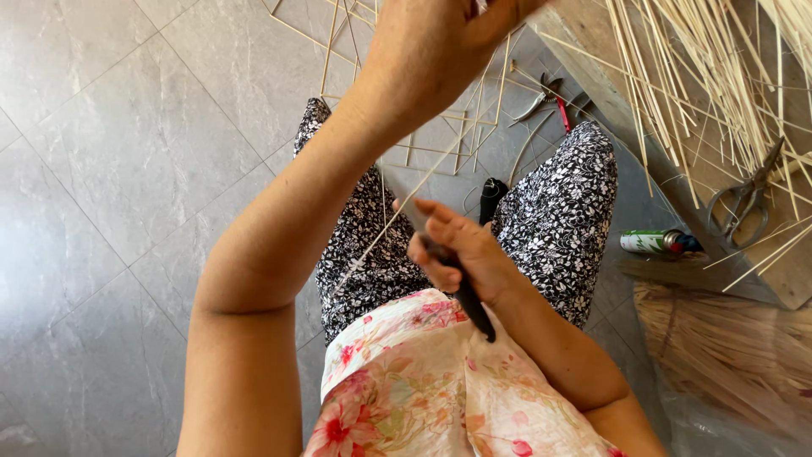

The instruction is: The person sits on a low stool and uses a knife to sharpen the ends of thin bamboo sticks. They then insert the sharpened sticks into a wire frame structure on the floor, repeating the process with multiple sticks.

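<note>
Left hand [440, 42]: raised far at top centre, back of hand to camera, fingers curled shut round the far end of a thin stick [397, 216]; grip itself partly cut by the frame edge
Right hand [457, 250]: near, over the lap, fingers wrapped on a dark-handled knife [469, 296]; handle end points back toward the body
Stick: pale, slender, runs on a slant from the left hand down to the left thigh, crossing just beside the right hand's fingertips; whether the blade touches it, cannot tell
Blade: mostly hidden behind the fingers
Lap: black-and-white floral trousers [562, 211], knees apart; pink floral top [406, 381] nearest the camera
Floor [127, 169]: grey stone tiles; loose sticks [461, 127] lie criss-crossed far of the knees
Pliers [541, 100]: red-handled, on the floor far right of the knees, near the loose sticks
Black object [492, 196]: small, between the knees on the floor; kind unclear
Stick pile [710, 76]: dense bundle, far right, on a wooden board [592, 51]
Scissors [748, 199]: metal, on the board's near end, right
Can [651, 242]: green-and-white, lying on its side, right of the right knee
Broom [727, 338]: straw, near right, well apart from both hands
</note>
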